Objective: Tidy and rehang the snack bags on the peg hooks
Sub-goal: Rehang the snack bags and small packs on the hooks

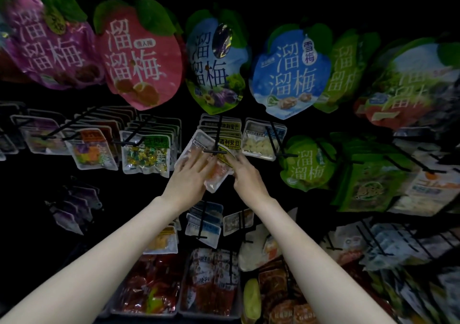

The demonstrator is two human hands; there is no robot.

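Clear snack bag (pixel 214 174) tilted at the tip of a black peg hook (pixel 216 151), left hand (pixel 189 177) flat over its front with fingers straight, right hand (pixel 245 174) pinching its yellow-labelled top edge just under the hook tip.

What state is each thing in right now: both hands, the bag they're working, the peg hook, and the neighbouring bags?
Left hand: fingers spread flat against the tilted bag, supporting it.
Right hand: pinching the bag's yellow header.
Tilted bag: askew at the hook's tip; whether it is threaded on is unclear.
Peg hook: tip exposed, bags stacked behind.
Candy bag: hanging upright.
Blue plum bag: hanging on the upper row.
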